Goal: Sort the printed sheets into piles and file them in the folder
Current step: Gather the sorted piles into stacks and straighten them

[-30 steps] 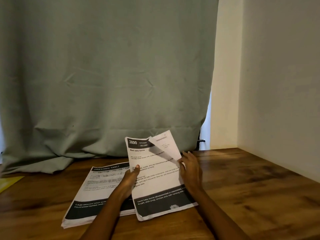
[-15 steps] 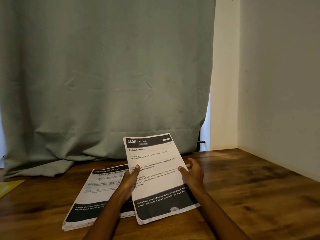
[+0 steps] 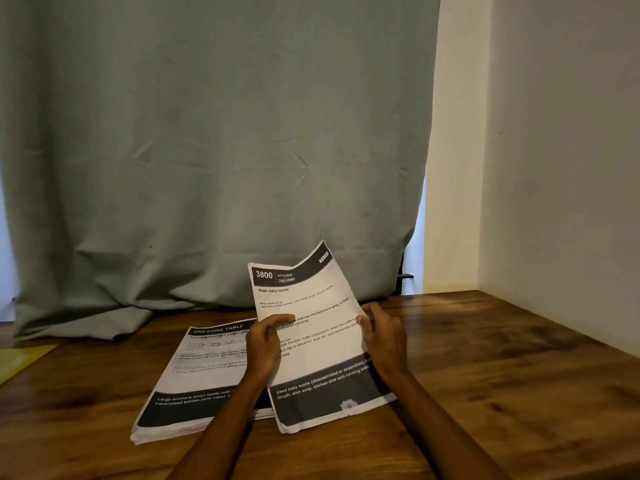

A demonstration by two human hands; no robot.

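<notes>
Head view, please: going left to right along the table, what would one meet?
Yellow folder → Dressing Table pile → left hand → Kitchen sheets → right hand → bare wooden table.

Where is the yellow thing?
In the head view, the yellow thing lies flat at the table's far left edge, left of the Dressing Table pile, just below the curtain's bunched hem.

Wooden desk (image 3: 502,375). Grey-green curtain (image 3: 214,150) hangs behind, its hem resting on the desk. Cream wall (image 3: 561,133) at right.
</notes>
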